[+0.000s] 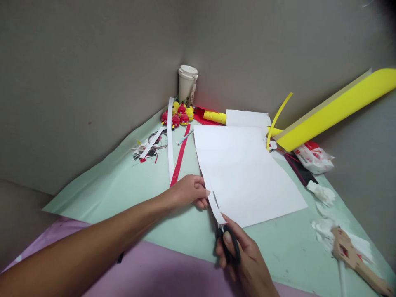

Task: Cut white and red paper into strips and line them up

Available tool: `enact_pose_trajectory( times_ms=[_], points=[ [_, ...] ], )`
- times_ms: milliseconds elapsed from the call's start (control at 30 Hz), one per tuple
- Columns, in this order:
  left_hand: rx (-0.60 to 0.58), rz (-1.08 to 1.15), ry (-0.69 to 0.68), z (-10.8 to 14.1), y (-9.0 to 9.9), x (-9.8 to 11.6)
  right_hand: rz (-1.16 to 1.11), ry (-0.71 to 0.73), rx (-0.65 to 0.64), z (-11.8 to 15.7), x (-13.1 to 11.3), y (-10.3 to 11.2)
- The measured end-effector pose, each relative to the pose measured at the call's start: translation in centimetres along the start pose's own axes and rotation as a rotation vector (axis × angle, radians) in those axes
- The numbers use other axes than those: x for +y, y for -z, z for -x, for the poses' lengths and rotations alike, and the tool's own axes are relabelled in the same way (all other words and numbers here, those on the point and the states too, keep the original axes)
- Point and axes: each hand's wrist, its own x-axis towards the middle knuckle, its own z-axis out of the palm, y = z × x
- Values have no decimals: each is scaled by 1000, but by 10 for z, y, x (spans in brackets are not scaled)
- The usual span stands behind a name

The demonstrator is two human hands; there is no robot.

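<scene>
A large white sheet of paper (244,165) lies at the middle of the table. My left hand (192,190) pinches its left edge between thumb and fingers. From below, my right hand (241,251) grips a pair of black-handled scissors (235,247), fingers through the loops. The blades sit in the sheet near its lower left corner, and a narrow strip (215,208) is partly cut along that edge, curling away from the rest. Left of the sheet lie a red strip (181,159) and a long white strip (170,144).
At the back stand a white lidded cup (187,80) and several red and yellow lantern-like ornaments (182,114). Paper scraps (148,152) lie left. On the right are a yellow sheet (334,111), a tissue pack (314,156), crumpled tissues (321,193) and a tan glue gun (355,258).
</scene>
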Motion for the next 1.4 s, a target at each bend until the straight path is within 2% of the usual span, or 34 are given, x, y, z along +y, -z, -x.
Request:
enact_pose_trajectory(
  times_ms=[267, 1400],
  points=[
    [3, -13, 4, 0, 1, 0, -33, -30, -8, 1, -1, 0],
    [-4, -23, -5, -1, 1, -5, -30, -5, 7, 4, -5, -2]
  ],
)
